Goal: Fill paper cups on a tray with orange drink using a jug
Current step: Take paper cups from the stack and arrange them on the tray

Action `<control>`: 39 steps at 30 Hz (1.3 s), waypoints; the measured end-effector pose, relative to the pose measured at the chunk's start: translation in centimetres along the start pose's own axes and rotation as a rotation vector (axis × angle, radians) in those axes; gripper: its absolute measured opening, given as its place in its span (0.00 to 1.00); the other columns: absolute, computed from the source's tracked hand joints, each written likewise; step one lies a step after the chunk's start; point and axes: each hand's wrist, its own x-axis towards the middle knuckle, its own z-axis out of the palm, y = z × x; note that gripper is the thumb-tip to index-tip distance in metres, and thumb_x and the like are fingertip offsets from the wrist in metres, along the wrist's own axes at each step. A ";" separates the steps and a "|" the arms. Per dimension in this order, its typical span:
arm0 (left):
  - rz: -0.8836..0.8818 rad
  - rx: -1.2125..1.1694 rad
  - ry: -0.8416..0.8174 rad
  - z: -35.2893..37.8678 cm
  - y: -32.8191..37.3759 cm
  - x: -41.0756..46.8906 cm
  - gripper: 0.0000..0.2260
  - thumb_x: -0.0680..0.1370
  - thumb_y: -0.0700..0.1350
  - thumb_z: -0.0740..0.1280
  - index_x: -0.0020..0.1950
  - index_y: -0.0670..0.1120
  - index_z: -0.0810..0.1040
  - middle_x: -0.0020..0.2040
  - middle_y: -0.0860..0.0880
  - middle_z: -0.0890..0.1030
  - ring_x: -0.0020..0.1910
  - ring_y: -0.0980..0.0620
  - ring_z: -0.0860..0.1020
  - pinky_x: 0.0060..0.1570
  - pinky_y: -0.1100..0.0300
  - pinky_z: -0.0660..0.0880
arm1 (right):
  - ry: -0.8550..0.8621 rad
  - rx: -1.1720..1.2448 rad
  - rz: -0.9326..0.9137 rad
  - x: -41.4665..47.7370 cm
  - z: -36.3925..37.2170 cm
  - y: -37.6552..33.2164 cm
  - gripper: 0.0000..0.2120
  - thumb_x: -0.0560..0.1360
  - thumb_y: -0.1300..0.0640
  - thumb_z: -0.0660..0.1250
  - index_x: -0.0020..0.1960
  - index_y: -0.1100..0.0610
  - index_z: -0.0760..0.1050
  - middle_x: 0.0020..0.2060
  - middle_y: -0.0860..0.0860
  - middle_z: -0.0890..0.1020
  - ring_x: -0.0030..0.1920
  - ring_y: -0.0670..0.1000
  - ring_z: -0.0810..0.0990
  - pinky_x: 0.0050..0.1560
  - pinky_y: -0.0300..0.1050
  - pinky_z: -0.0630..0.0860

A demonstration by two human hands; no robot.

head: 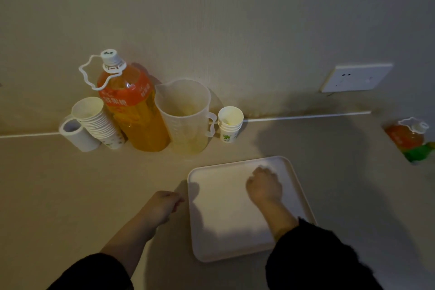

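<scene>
No cup had reached the tray (pixel 235 231) yet, so I judged the job barely begun: the setting-out step, with pouring some way off. That tray, a broad white rectangle with rounded corners and a low lip, smooth and matte like plastic, lay flat on the pale counter (pixel 70 195) nearest the person. The right hand (pixel 264 186) rested knuckles-up on its far half, fingers bent under; whether they held anything I could not tell. The left hand (pixel 162 206) was just beside the tray's left rim, loosely curled and holding nothing.

Against the wall (pixel 235 19) stood the big bottle (pixel 138 115) of orange drink, capped, its clear plastic glowing orange under a glossy label. Close on its right was the jug (pixel 186 120), translucent and graduated, handle to the right, as good as empty. Next, I reckoned, cups needed lifting onto the tray and the bottle uncapping to charge the jug.

The tall stack of paper cups (pixel 98 122) leaned left of the bottle; a short stack (pixel 230 125) stood right of the jug.
</scene>
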 end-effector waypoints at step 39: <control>-0.139 -0.107 0.107 -8.4 -3.8 -0.3 0.10 0.81 0.43 0.61 0.43 0.40 0.75 0.37 0.42 0.76 0.33 0.45 0.72 0.23 0.61 0.68 | -0.123 0.003 0.037 -2.9 2.5 -4.2 0.19 0.77 0.58 0.58 0.66 0.60 0.65 0.66 0.57 0.69 0.64 0.57 0.73 0.62 0.46 0.70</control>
